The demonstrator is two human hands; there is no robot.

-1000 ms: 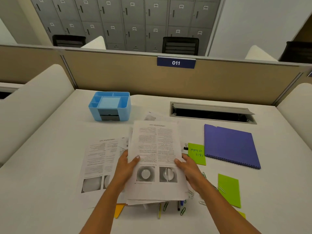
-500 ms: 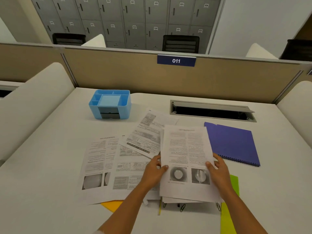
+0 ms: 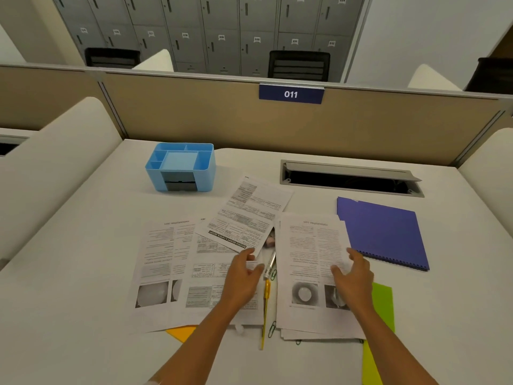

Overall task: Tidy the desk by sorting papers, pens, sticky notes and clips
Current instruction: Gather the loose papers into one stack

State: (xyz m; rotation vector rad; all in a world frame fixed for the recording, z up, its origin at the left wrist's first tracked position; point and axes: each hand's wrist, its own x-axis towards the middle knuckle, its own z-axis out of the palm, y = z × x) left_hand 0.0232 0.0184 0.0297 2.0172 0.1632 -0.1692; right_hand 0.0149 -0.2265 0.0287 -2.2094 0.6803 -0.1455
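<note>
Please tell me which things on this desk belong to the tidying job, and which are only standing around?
Job: paper stack, loose sheets, yellow pen, green paper clips, green sticky notes, blue organiser.
Around: purple folder, cable hatch, partition.

The organizer (image 3: 180,168) stands at the desk's (image 3: 69,273) back left; loose sheets (image 3: 194,262) lie before it; the paper stack (image 3: 313,273) lies right of them, pens (image 3: 266,290) between; the folder (image 3: 380,232) lies farther right.

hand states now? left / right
Left hand: open, fingertips at the tilted sheet, gripping nothing.
Right hand: open, resting on the paper stack, not gripping.
</note>
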